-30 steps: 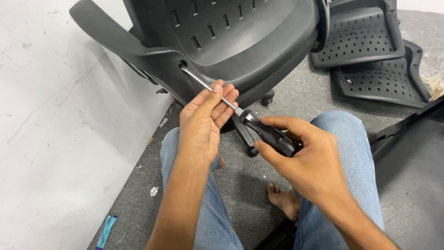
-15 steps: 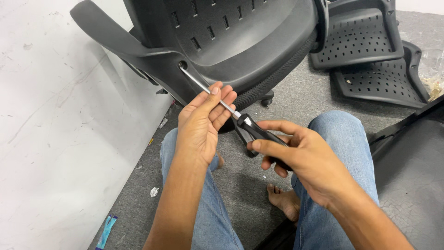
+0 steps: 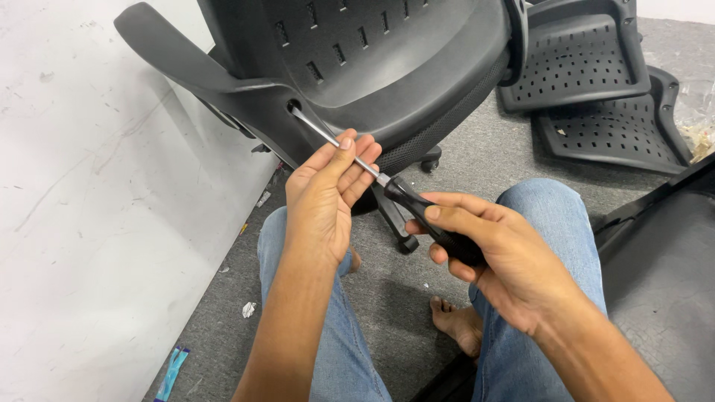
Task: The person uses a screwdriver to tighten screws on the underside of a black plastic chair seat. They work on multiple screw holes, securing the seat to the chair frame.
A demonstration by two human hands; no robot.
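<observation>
Head view, two hands (image 3: 328, 195), one screwdriver (image 3: 417, 211), one chair (image 3: 372, 67)

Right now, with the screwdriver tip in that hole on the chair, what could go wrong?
The screwdriver enters the hole at a slant, so the tip might slip out. The left hand pinches the bare shaft, so a slip could jab those fingers. The chair is tipped over and may shift when pushed.

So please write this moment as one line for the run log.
left hand: steadies screwdriver shaft | right hand: grips screwdriver handle | tip: in hole of chair arm mount
</observation>
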